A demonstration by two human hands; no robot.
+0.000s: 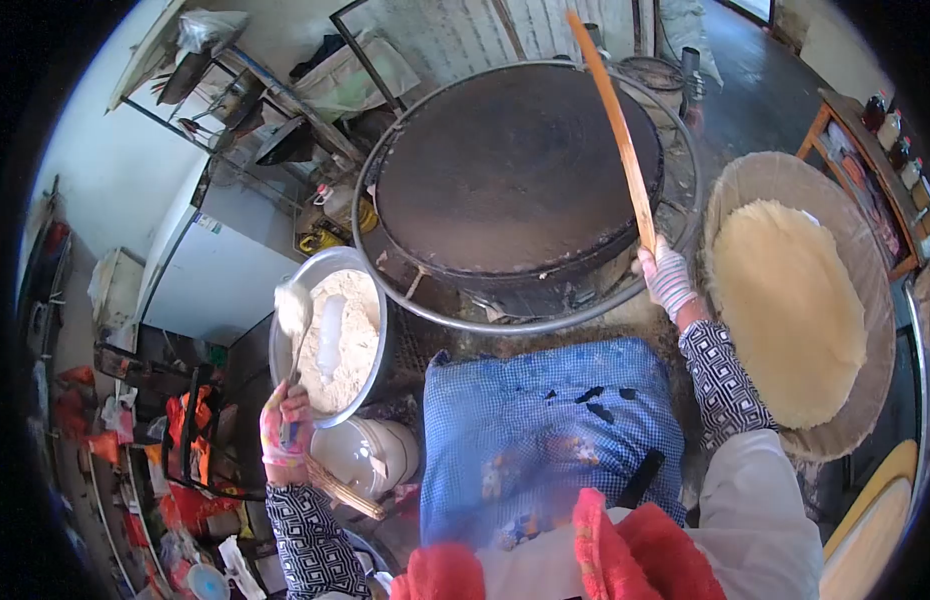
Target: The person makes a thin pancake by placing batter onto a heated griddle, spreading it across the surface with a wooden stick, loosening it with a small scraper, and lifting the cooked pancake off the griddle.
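My right hand [667, 275], in a striped glove, is closed round the lower end of a long flat wooden stick [617, 120]. The stick slants up over the right side of a large round dark griddle [505, 175]. At the left my gloved left hand [287, 425] is wrapped round the handle of a ladle [294, 308], whose head is coated in something white. That head is above the left rim of a metal basin [383, 340]. Inside the basin is a pale floury mass [355, 325] with a whitish wet-looking hollow.
A blue checked cushion-like bundle [545, 390] lies before me. At the right, a thin tan round sheet [785, 310] rests on a cloth-covered round tray [875, 390]. A white bucket [400, 450] and a bundle of thin sticks [345, 490] are below the basin. A metal ring [525, 328] surrounds the griddle.
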